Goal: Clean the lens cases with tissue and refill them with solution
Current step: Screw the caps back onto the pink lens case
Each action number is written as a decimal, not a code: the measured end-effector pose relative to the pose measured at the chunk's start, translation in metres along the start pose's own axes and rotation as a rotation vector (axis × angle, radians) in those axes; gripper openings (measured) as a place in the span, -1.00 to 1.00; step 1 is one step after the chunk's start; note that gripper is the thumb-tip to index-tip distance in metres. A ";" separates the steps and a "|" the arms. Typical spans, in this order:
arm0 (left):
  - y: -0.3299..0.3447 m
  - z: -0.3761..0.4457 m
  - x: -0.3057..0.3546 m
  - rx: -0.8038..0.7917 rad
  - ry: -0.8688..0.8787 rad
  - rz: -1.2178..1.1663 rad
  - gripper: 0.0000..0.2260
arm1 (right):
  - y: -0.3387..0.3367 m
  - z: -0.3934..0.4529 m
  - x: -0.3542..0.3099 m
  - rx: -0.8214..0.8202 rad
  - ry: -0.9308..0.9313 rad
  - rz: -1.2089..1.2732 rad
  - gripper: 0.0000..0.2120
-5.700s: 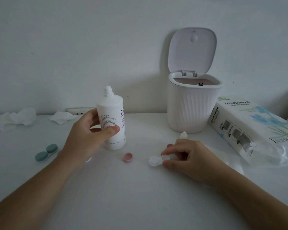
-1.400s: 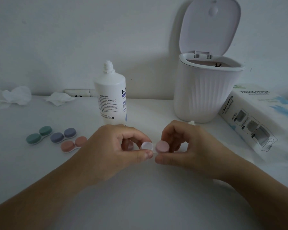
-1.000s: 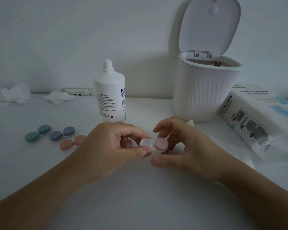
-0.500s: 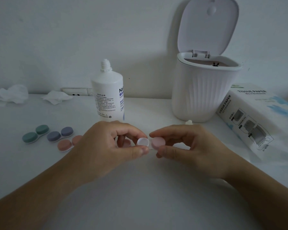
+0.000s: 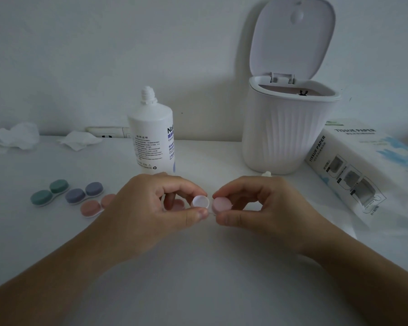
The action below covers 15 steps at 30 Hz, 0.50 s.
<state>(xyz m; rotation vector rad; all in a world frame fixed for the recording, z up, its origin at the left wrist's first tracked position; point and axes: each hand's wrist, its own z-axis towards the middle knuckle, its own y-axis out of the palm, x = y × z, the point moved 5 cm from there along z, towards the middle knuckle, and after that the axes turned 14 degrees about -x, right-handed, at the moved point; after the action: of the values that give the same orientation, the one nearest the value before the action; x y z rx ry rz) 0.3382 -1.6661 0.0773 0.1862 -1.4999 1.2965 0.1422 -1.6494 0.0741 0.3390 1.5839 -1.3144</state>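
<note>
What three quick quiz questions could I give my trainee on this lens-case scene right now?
1. True or false: the solution bottle has its cap on.
2. How many closed lens cases lie on the table left of the hands?
3. Which does the right hand pinch? A) a crumpled tissue B) a pink cap C) the tissue pack

Key
1. False: the threaded nozzle is bare.
2. Three: green case, purple case, pink case, which the left hand partly hides.
3. B. The left hand steadies the white open well next to it.
</note>
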 end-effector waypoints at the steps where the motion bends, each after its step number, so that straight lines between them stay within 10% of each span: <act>1: 0.000 0.000 -0.001 0.005 0.001 0.001 -0.83 | 0.000 0.000 0.000 0.013 0.001 0.003 -0.80; 15: -0.001 -0.001 0.000 0.048 0.038 0.130 -0.74 | -0.003 -0.002 -0.003 0.044 -0.032 -0.055 -0.83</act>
<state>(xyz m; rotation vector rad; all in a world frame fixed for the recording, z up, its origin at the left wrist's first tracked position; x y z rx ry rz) 0.3394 -1.6651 0.0778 0.0962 -1.4686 1.4328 0.1400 -1.6474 0.0781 0.3025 1.5495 -1.3916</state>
